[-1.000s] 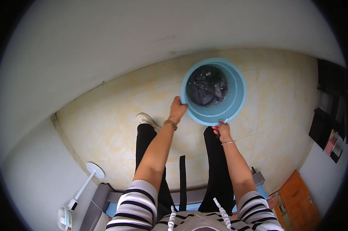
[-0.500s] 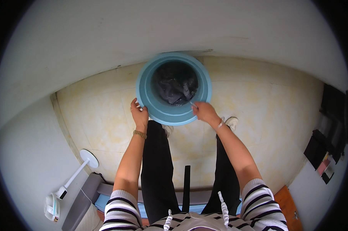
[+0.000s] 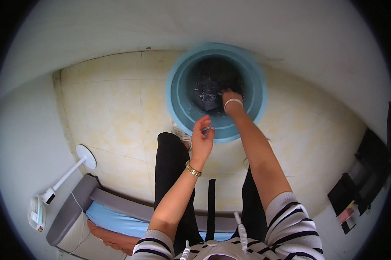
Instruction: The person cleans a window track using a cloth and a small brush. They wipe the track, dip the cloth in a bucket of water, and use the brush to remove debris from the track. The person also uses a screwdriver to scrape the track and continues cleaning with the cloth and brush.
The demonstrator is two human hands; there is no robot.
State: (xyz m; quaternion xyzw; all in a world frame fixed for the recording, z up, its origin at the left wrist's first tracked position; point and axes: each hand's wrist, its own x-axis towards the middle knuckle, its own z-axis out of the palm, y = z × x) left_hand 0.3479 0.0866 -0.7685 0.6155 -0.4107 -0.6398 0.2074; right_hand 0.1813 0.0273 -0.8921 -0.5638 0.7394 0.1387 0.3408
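Observation:
A light blue round tub (image 3: 174, 104) stands on the floor against the wall. Inside it, dark cloth (image 3: 209, 97) lies in water with glints on its surface. My right hand (image 3: 232, 100), with a white band at the wrist, reaches down into the tub over the cloth. Its fingers are bent and closed; the tips and whatever they hold are hidden. My left hand (image 3: 203, 133), with a gold-coloured watch band at the wrist, is over the tub's near rim. Its fingers are apart and slightly curled, with nothing in them.
Pale tiles (image 3: 113, 99) cover the floor. My black-trousered leg (image 3: 171, 164) stands close to the tub. A white standing fan (image 3: 70, 175) is at the lower left beside a grey bed edge (image 3: 130, 209) with blue bedding (image 3: 115, 219). Dark items (image 3: 351, 186) line the right wall.
My right hand has moved from the tub's near rim down into it. My left hand has shifted right from beside the tub to over its near rim. The view has also turned.

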